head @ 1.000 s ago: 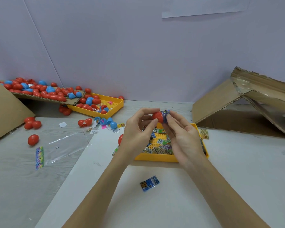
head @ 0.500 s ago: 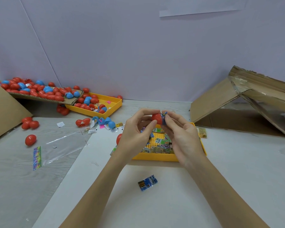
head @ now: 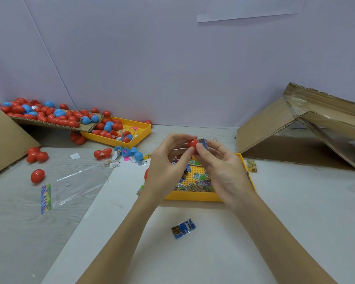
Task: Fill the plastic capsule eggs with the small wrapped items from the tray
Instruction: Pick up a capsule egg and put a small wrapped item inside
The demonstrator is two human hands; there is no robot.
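You are mid-fill: your left hand (head: 168,160) pinches a red capsule egg (head: 192,144) above the yellow tray (head: 193,196) in the middle of the tabletop (head: 285,212), while your right hand (head: 223,167) pinches a blue wrapped item (head: 203,142) against the egg's right side. Whether the item is partly inside, I cannot tell. Next, likely tuck the wrapper fully in and close the shell. A spare blue packet (head: 183,228) lies near you.

Makeshift packing workspace, plain partition wall (head: 172,68), torn cardboard boxes (head: 307,128), loose capsule eggs (head: 49,113), yellow sorting trays (head: 137,130)
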